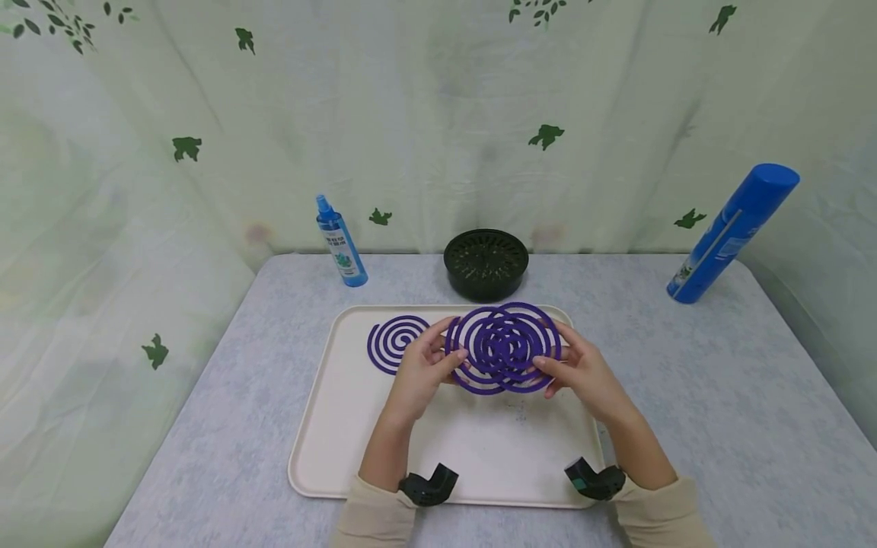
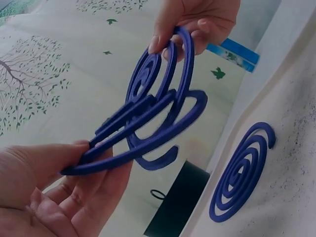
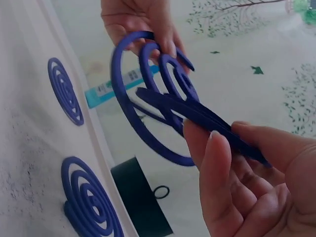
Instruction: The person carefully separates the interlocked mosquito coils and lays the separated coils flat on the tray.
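My left hand (image 1: 419, 374) pinches a purple mosquito coil (image 1: 483, 392) at its left edge between thumb and fingers. My right hand (image 1: 584, 374) pinches a second purple coil (image 1: 558, 346) by its right edge. The two spirals overlap and cross through each other above the tray, at differing tilts in both wrist views. Flat on the cream tray (image 1: 479, 460) lies another coil (image 1: 375, 354), left of my left hand. The right wrist view shows one more coil (image 3: 94, 200) on the tray, hidden behind my hands in the head view.
A dark round holder (image 1: 486, 262) with a slotted top stands behind the tray. At the back left is a blue spray bottle (image 1: 342, 247), and a tall blue spray can (image 1: 729, 236) stands at the right. Dark crumbs (image 1: 517, 411) dot the tray. A patterned curtain hangs behind.
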